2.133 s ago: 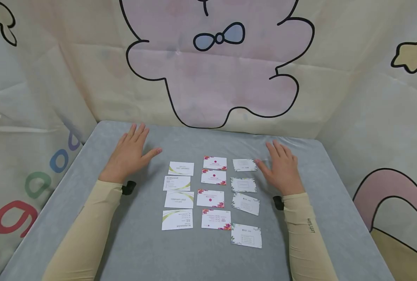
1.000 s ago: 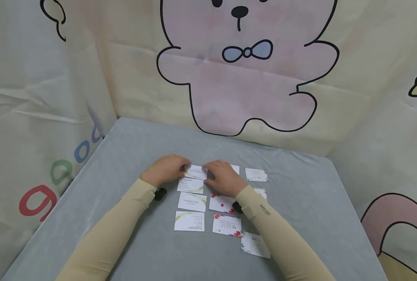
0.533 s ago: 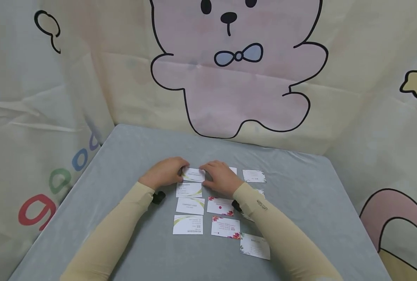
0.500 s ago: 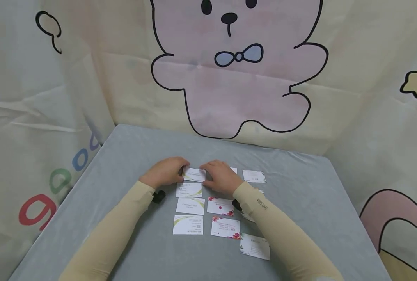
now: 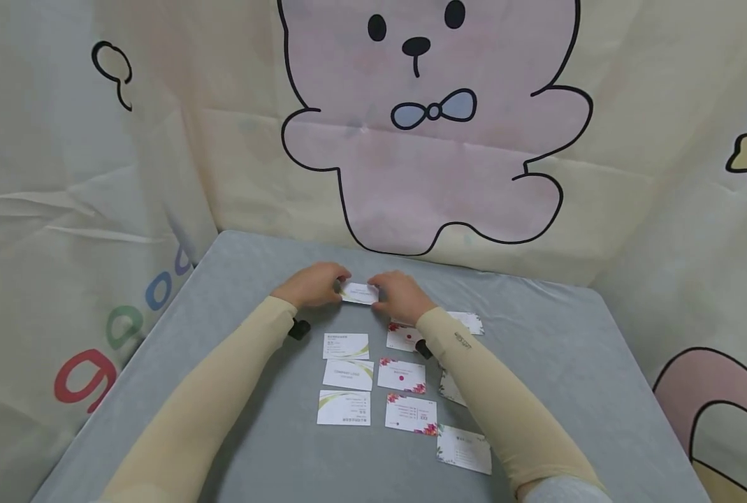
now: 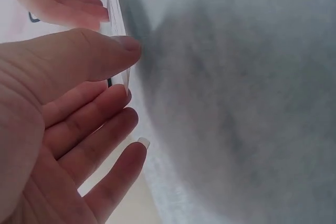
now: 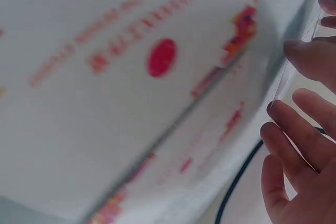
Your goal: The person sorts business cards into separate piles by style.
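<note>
A white business card (image 5: 359,293) with a green curve is held between both hands at the far part of the grey table. My left hand (image 5: 315,285) pinches its left edge between thumb and fingers; in the left wrist view the card (image 6: 116,11) shows nearly edge-on. On the opposite edge, my right hand (image 5: 403,297) pinches it too, the thumb nearer me. Closer in lies a column of green-curved business cards (image 5: 348,374). Beside it runs a column of red-flowered business cards (image 5: 401,376), its far end covered by the right hand and wrist.
Leaf-patterned business cards (image 5: 464,449) form a right column, partly hidden under the right sleeve (image 5: 492,398). The grey-covered table (image 5: 272,447) meets a printed cloth backdrop (image 5: 436,181) at the back, with more cloth at both sides.
From spread apart above the table, both hands came together on the far green-curved card. They have since moved it away from its column, toward the back edge.
</note>
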A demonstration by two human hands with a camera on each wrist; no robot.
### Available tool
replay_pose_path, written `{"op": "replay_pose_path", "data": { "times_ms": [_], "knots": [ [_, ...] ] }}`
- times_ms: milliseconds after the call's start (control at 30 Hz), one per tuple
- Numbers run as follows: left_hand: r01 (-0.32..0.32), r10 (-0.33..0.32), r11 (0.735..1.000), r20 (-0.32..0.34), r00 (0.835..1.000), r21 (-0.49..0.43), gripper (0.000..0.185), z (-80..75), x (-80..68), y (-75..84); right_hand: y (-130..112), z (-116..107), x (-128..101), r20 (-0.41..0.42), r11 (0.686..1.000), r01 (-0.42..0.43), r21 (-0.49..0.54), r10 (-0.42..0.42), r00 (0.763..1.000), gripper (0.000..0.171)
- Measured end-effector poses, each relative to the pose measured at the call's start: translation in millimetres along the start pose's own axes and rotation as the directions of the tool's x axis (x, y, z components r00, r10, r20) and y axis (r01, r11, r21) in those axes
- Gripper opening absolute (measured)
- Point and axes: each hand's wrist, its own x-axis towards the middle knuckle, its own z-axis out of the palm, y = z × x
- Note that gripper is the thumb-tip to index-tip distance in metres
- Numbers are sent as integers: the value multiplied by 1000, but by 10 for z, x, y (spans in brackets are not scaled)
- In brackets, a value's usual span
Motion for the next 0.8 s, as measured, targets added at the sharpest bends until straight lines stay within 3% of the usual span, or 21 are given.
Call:
{"op": "replay_pose_path", "data": {
  "times_ms": [333,533,667,800],
  "knots": [
    [-35,35,999,-20,999,-26,55,113,38,-121,64,105,46,61,992,-90,85,85,994,53],
    [-27,29,999,-38,999,32,59,109,5,-95,63,82,30,51,996,-59,64,55,997,56],
    [-49,51,998,-54,997,50,62,80,-188,0,-39,34,-121,17,998,-30,62,29,999,58],
    [-99,99,995,-6,995,21,61,97,-525,126,-240,25,-386,4,996,66,59,-66,998,59]
  ]
}}
